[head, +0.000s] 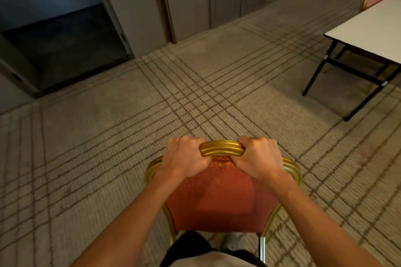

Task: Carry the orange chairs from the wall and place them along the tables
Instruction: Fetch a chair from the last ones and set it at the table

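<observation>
Chair [219,191] is gripped by its gold rail [221,147], left hand [184,158] and right hand [258,158] both curled tight round it, close before the body. Table [368,28] is seen ahead-right; its leg [314,78] could be clipped if a wide swing is made.

Open carpet [134,119] ahead; table [373,28] right

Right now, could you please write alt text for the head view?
The left hand and right hand grip the gold top rail of an orange chair over patterned carpet. A white table stands ahead on the right.
</observation>
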### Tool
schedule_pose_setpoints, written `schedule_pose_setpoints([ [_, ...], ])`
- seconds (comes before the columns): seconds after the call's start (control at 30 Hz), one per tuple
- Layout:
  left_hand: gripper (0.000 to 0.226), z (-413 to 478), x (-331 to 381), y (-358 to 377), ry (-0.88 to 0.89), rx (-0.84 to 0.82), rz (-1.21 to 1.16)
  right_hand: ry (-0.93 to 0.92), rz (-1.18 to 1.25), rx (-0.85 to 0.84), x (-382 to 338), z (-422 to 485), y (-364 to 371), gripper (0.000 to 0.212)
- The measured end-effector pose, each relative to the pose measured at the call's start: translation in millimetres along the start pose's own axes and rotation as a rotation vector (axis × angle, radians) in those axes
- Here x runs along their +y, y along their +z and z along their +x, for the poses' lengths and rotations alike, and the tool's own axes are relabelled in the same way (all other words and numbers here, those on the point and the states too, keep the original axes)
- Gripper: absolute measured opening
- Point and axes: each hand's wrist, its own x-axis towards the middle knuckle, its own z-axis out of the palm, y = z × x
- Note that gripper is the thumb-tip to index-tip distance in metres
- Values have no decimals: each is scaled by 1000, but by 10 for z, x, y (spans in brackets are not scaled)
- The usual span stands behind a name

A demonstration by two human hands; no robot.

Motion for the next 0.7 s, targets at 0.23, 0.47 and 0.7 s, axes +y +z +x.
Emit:
schedule_pose_setpoints([
  [0.23,33,1531,-402,130,-18,25,-36,-48,-18,1,427,1549,342,31],
  [0.47,32,3125,-986,524,65,59,-90,9,-17,6,791,3019,875,34],
  [0.7,40,4795,-1234,401,216,104,-116,92,-30,54,1155,4408,806,34],
])
